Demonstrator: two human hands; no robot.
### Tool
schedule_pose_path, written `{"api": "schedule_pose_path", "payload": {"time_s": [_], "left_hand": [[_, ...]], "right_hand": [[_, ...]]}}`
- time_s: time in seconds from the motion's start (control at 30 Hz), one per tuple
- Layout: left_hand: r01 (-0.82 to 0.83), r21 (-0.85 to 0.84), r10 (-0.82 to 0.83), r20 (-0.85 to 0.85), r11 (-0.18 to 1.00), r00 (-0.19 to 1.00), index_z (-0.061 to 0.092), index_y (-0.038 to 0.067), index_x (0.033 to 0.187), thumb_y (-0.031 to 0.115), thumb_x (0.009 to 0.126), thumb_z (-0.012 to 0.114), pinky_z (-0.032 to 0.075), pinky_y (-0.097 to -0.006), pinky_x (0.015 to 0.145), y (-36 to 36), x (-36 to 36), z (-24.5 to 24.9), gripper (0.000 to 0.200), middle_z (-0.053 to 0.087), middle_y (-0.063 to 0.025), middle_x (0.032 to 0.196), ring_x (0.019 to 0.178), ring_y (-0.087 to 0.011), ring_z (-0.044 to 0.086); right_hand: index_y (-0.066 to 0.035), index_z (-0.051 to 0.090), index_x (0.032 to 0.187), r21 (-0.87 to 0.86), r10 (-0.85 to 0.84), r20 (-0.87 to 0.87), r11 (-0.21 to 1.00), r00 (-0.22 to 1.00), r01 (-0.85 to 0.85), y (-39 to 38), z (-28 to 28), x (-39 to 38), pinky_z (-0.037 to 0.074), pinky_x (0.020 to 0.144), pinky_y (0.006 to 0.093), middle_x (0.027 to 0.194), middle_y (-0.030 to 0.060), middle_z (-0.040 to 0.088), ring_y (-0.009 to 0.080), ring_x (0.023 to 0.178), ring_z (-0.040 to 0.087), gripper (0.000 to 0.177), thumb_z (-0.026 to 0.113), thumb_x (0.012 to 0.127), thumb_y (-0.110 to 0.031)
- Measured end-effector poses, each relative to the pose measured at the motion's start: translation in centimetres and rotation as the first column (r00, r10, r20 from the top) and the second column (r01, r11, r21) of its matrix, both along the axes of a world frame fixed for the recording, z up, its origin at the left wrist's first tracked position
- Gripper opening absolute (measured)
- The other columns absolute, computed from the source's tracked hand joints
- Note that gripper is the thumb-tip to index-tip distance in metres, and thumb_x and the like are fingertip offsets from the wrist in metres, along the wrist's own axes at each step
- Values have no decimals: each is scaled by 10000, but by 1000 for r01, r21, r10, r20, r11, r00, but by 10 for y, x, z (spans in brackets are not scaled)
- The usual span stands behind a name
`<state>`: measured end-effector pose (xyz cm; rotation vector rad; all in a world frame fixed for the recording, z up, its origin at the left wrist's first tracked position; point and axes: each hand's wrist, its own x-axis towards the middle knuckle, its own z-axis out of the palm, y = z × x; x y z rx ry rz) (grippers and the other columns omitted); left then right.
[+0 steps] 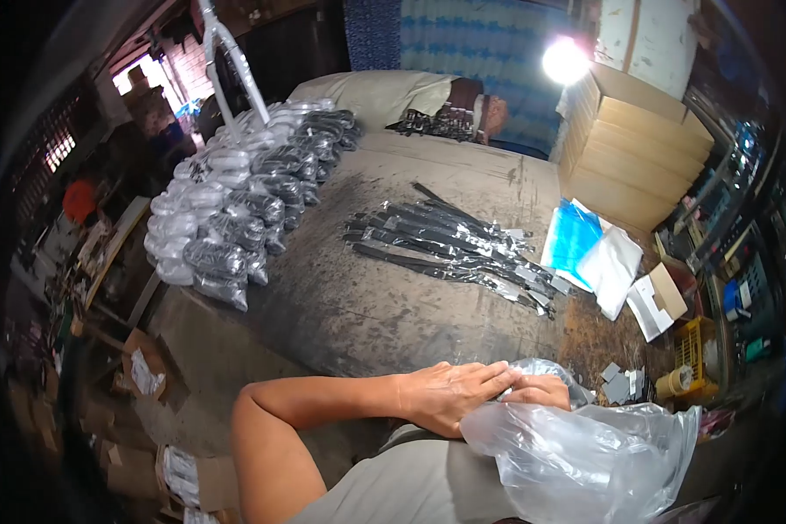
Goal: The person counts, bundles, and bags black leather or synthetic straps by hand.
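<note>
At the table's near edge, my left hand (452, 395) reaches in from the left, its fingers closed together on the gathered top of a clear plastic bag (585, 454). Against its fingertips is my right hand (540, 390), closed on the same plastic and partly covered by it. The bag hangs down over my lap to the right, and some plastic also shows behind my right hand. Beyond my hands, black strips with clear wrapping and pale tags (445, 244) lie fanned out on the worn table (323, 323).
A pile of clear bags with dark contents (236, 201) covers the table's left side. Stacked cartons (642, 148), a blue and white packet (576, 240), small grey cards (622, 384) and a yellow basket (697, 349) stand right. Open boxes (153, 371) sit on the floor, lower left.
</note>
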<state>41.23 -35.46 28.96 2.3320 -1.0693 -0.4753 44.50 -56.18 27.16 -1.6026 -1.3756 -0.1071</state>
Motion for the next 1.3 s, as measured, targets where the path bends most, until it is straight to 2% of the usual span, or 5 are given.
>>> {"api": "schedule_pose_path", "payload": {"time_s": [0.27,0.47,0.9,1.07,1.3], "left_hand": [[234,-119,-252,-162,965,954,355,6,1316,377,887,490,433,-366,887,23,32,-30,583,428,-147,1233,1140,-253,440],[-235,-322,170,-218,917,961,415,16,1251,342,998,299,379,-284,892,20,93,-18,429,467,-70,1101,1026,-160,447],[-233,-968,135,-220,95,966,378,94,742,440,994,318,286,-347,993,-58,128,113,433,450,-31,908,1044,-186,415],[-322,-942,259,-289,93,921,401,79,764,480,991,288,322,-329,942,-78,158,97,475,440,-23,881,912,-172,410],[-231,-305,352,441,924,826,611,9,1008,250,953,470,456,-329,771,-79,160,174,284,633,-127,927,889,-199,577]], "right_hand": [[-105,607,964,-329,-79,612,879,787,345,41,58,35,460,738,356,805,50,585,217,783,537,305,640,700,-254],[-66,622,997,-536,-230,169,795,958,285,59,168,60,509,671,367,875,125,647,254,731,628,297,645,749,-228],[-14,138,1438,472,-781,-109,504,615,724,-73,56,121,281,1091,408,1480,220,180,347,1363,239,793,564,773,49],[-29,42,1459,480,-830,189,544,525,688,-33,2,123,182,1117,462,1498,264,18,402,1395,61,876,627,812,-115],[-1,195,1418,552,-324,-273,718,906,423,-41,-19,142,226,1091,415,1427,161,298,286,1319,292,718,530,895,-361]]}}
